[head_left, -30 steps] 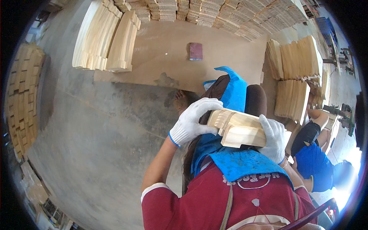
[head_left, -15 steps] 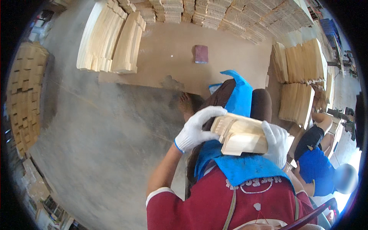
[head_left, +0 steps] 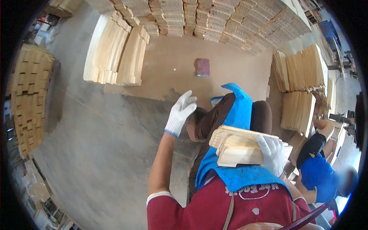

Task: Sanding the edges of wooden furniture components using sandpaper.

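Pale wooden pieces [head_left: 239, 150] with shaped ends lie together across my lap, over a blue apron [head_left: 238, 109]. My right hand [head_left: 273, 154], in a white knit glove, grips them at their right end, fingers over the top and part of the hand hidden. Well to the left of the wood, my left hand [head_left: 181, 113] is raised over the floor beside my knee. It wears the same kind of glove, its fingers stretched out and slightly apart, holding nothing.
A dark red rectangular pad [head_left: 203, 67] lies on brown sheeting [head_left: 168, 53]. Wooden pieces are piled at the far left [head_left: 105, 50], along the back [head_left: 207, 19] and at right [head_left: 297, 109]. Another stack [head_left: 30, 96] stands farther left. A person in blue [head_left: 316, 172] sits close on my right.
My left hand has let go of the left end of the wooden pieces and moved left and up. The right hand still holds them; the view has tipped slightly.
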The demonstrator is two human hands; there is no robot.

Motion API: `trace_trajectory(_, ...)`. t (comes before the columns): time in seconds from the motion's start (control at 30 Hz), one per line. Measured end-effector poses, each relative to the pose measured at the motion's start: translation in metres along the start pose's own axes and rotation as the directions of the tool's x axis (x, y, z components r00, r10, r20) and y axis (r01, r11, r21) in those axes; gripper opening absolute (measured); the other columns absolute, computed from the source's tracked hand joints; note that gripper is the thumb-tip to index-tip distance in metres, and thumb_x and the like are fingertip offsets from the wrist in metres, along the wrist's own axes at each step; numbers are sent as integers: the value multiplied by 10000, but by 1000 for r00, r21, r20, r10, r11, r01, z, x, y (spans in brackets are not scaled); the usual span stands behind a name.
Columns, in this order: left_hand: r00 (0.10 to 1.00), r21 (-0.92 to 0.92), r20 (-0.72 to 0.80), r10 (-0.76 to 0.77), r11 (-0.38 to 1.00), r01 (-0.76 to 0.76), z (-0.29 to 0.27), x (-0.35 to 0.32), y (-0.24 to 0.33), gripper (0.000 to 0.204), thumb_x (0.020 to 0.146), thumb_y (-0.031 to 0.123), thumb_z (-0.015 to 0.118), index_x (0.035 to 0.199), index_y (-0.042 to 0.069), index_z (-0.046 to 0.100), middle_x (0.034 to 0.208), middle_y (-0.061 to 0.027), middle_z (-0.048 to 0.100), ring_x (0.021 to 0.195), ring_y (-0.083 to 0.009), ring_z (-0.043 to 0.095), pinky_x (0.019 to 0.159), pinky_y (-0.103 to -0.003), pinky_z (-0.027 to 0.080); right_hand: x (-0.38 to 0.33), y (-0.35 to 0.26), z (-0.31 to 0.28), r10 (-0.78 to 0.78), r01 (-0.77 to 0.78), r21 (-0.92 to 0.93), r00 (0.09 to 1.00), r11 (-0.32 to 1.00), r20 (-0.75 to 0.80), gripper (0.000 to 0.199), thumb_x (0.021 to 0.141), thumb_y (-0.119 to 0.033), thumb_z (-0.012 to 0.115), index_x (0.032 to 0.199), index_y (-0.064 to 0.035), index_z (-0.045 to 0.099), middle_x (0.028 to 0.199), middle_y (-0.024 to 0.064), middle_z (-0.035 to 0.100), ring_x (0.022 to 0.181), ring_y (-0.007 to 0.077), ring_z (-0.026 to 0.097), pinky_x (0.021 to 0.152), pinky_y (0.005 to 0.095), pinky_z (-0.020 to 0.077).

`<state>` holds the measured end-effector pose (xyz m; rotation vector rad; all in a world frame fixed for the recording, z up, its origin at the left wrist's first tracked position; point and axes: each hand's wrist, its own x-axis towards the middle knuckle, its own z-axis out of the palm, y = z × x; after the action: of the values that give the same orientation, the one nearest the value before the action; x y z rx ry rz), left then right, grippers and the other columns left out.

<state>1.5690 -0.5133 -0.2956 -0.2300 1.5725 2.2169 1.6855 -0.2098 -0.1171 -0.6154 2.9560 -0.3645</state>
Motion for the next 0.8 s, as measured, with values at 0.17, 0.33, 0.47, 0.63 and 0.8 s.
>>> trace_trajectory(0.17, 946, 701, -315, 78, 691, 176, -4, 123, -10, 658, 776, 436, 694, 1286, 52, 534, 1134, -182, 644, 1017, -285, 637, 894, -377, 484, 18, -2, -3, -91, 94, 98, 995, 991, -35, 693, 563, -229, 713, 1201, -36, 525, 1036, 167, 606, 888, 347, 608, 716, 475, 467)
trace_trajectory(0.33, 831, 849, -525, 186, 181, 496, 54, 189, -13, 771, 620, 599, 756, 1187, 110, 573, 1017, -133, 645, 937, -284, 645, 804, -427, 487, 22, -1, -12, -93, 100, 97, 993, 990, -69, 620, 604, -330, 661, 1122, -13, 538, 972, 172, 625, 800, 344, 626, 658, 457, 493)
trace_trajectory(0.47, 840, 889, -436, 323, 6, 459, 76, 204, -36, 928, 581, 479, 835, 1339, 155, 408, 1104, -96, 589, 943, -259, 613, 776, -417, 466, 28, -2, -13, -59, 67, 125, 996, 990, -66, 622, 590, -334, 658, 1109, -12, 537, 970, 171, 629, 797, 343, 627, 663, 459, 496)
trace_trajectory(0.63, 837, 864, -502, 216, 144, 482, 57, 219, -36, 761, 620, 369, 821, 1258, 121, 488, 1048, -134, 636, 954, -274, 632, 759, -431, 476, 22, 3, -8, -71, 74, 92, 997, 993, -31, 619, 611, -342, 653, 1129, -23, 539, 1011, 164, 624, 840, 347, 620, 687, 465, 483)
trace_trajectory(0.8, 929, 587, -370, -13, 772, 244, 33, 182, -32, 458, 650, 286, 758, 995, 14, 631, 977, -196, 676, 901, -289, 668, 795, -418, 508, 19, 6, -6, -20, 20, 87, 1000, 996, 0, 629, 629, -292, 647, 1194, -39, 536, 1073, 164, 609, 922, 353, 600, 759, 483, 453)
